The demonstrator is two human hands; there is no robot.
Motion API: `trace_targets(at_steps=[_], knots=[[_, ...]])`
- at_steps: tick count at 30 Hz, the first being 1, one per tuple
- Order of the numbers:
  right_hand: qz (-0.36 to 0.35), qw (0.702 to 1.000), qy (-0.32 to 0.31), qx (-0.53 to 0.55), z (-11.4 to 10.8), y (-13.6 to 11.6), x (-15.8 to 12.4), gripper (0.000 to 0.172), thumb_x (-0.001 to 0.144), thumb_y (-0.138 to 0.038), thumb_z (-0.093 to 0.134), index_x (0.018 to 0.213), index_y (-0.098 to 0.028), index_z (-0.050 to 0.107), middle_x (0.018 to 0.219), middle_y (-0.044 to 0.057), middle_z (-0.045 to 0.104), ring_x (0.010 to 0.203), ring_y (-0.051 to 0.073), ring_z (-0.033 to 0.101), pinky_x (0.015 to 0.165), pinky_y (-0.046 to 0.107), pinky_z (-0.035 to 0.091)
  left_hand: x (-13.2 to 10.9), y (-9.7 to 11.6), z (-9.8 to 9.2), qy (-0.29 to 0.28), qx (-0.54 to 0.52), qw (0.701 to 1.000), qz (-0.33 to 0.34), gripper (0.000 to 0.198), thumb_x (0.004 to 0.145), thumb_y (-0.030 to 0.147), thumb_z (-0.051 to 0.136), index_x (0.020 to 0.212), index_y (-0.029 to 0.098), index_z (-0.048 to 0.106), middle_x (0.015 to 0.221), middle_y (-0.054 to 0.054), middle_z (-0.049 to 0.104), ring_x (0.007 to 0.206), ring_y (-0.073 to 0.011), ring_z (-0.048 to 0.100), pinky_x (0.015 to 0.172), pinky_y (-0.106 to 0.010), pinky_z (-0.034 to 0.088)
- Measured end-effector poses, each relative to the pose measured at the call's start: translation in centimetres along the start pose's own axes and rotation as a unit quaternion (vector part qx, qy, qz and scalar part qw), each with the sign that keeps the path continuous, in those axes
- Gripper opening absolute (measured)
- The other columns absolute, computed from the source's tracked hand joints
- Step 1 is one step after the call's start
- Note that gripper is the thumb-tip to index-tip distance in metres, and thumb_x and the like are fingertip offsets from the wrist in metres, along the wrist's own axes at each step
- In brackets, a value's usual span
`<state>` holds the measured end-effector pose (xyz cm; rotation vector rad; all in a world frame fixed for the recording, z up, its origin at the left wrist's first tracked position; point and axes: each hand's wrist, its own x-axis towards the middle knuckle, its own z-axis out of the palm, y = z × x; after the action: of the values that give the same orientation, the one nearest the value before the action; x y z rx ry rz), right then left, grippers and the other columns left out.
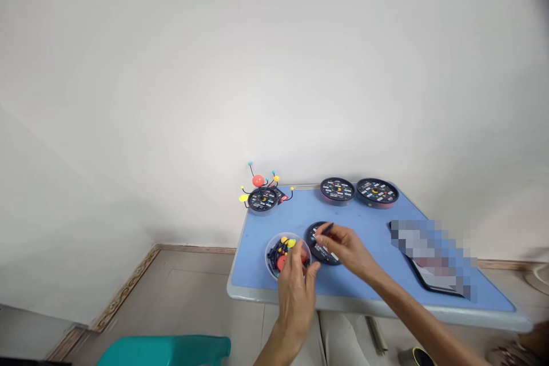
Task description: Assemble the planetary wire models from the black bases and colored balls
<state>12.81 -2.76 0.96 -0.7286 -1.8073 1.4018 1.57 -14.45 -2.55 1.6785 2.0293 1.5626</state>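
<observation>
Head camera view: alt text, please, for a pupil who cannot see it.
The right hand holds a dark piece at a black base; the left hand is over a bowl of small coloured parts. Bowl and base stand on a blue table.
</observation>
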Motion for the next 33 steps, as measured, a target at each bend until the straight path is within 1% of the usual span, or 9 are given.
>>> trace_targets(at_steps=[2, 4, 6, 9, 12, 17, 22, 29, 33], knots=[[0.026, 0.997, 0.067, -0.038, -2.1, 0.6, 1.0, 0.033, 0.075, -0.048, 0.061, 0.08, -0.016, 0.063, 0.061, -0.001, 0.057, 0.055, 0.014, 0.05, 0.052, 0.026, 0.04, -1.3, 0.3, 0.8, -0.001, 0.043, 0.998, 0.048, 0.028, 0.094, 0.024, 0.048, 0.119, 0.019, 0.06, 0.108, -0.01, 0.068, 0.092, -0.0189, 0.067, 0.08, -0.032, 0.056], [0.057, 0.989, 0.085, -0.104, -3.7, 1.2, 2.0, 0.034, 0.073, -0.047, 0.059, 0.08, -0.014, 0.066, 0.061, 0.001, 0.06, 0.056, 0.016, 0.052, 0.053, 0.027, 0.041, -2.3, 0.3, 2.0, -0.019, 0.081, 0.99, 0.115, 0.025, 0.095, 0.02, 0.045, 0.111, 0.018, 0.063, 0.103, -0.01, 0.069, 0.09, -0.0184, 0.067, 0.078, -0.03, 0.058], [0.074, 0.983, 0.051, -0.162, -4.6, 1.9, 2.6, 0.034, 0.073, -0.045, 0.056, 0.078, -0.014, 0.067, 0.062, 0.003, 0.062, 0.057, 0.017, 0.054, 0.053, 0.028, 0.042, -2.8, 0.0, 3.5, -0.024, 0.141, 0.975, 0.168, 0.028, 0.094, 0.016, 0.045, 0.115, 0.016, 0.062, 0.108, -0.013, 0.068, 0.096, -0.0214, 0.067, 0.08, -0.033, 0.059], [0.07, 0.974, -0.011, -0.217, -4.6, 2.9, 2.7, 0.031, 0.076, -0.042, 0.052, 0.074, -0.015, 0.066, 0.062, 0.003, 0.065, 0.058, 0.017, 0.056, 0.054, 0.028, 0.042, -2.8, -0.9, 5.4, -0.02, 0.239, 0.95, 0.201, 0.037, 0.088, 0.007, 0.048, 0.124, 0.013, 0.058, 0.118, -0.015, 0.066, 0.104, -0.0259, 0.064, 0.083, -0.039, 0.059], [0.069, 0.967, -0.043, -0.24, -4.2, 3.7, 2.7, 0.022, 0.075, -0.034, 0.052, 0.075, -0.016, 0.065, 0.064, 0.003, 0.069, 0.06, 0.018, 0.059, 0.058, 0.027, 0.043, -2.6, -1.7, 6.5, 0.0, 0.291, 0.934, 0.206, 0.041, 0.084, 0.001, 0.049, 0.122, 0.012, 0.059, 0.118, -0.014, 0.066, 0.103, -0.0261, 0.065, 0.082, -0.04, 0.059], [0.056, 0.954, -0.069, -0.286, -4.2, 3.7, 3.0, 0.018, 0.074, -0.024, 0.051, 0.077, -0.015, 0.067, 0.067, 0.005, 0.071, 0.06, 0.017, 0.059, 0.058, 0.026, 0.042, -2.6, -2.0, 6.9, 0.003, 0.284, 0.934, 0.216, 0.039, 0.083, -0.003, 0.045, 0.117, 0.009, 0.061, 0.111, -0.015, 0.068, 0.099, -0.0238, 0.065, 0.083, -0.038, 0.058], [0.033, 0.927, -0.106, -0.358, -4.2, 2.5, 3.5, 0.019, 0.071, -0.016, 0.05, 0.072, -0.016, 0.069, 0.061, 0.003, 0.067, 0.057, 0.016, 0.055, 0.055, 0.025, 0.037, -2.8, -2.3, 7.5, 0.049, 0.297, 0.937, 0.175, 0.033, 0.09, 0.006, 0.045, 0.12, 0.005, 0.058, 0.117, -0.021, 0.065, 0.108, -0.0295, 0.063, 0.083, -0.043, 0.058], [0.033, 0.926, -0.125, -0.354, -4.4, 2.7, 4.0, 0.017, 0.07, -0.015, 0.053, 0.071, -0.016, 0.07, 0.06, 0.003, 0.067, 0.055, 0.015, 0.055, 0.054, 0.024, 0.039, -2.8, -2.9, 8.0, 0.036, 0.283, 0.945, 0.157, 0.027, 0.087, 0.004, 0.051, 0.111, 0.008, 0.063, 0.111, -0.019, 0.067, 0.104, -0.029, 0.065, 0.086, -0.045, 0.057], [0.029, 0.927, -0.131, -0.351, -4.4, 2.9, 4.1, 0.017, 0.07, -0.015, 0.053, 0.071, -0.016, 0.07, 0.061, 0.003, 0.068, 0.055, 0.015, 0.055, 0.054, 0.024, 0.04, -2.8, -3.1, 8.0, 0.022, 0.278, 0.949, 0.149, 0.032, 0.085, 0.002, 0.051, 0.114, 0.01, 0.063, 0.114, -0.017, 0.066, 0.106, -0.0286, 0.063, 0.086, -0.045, 0.057]])
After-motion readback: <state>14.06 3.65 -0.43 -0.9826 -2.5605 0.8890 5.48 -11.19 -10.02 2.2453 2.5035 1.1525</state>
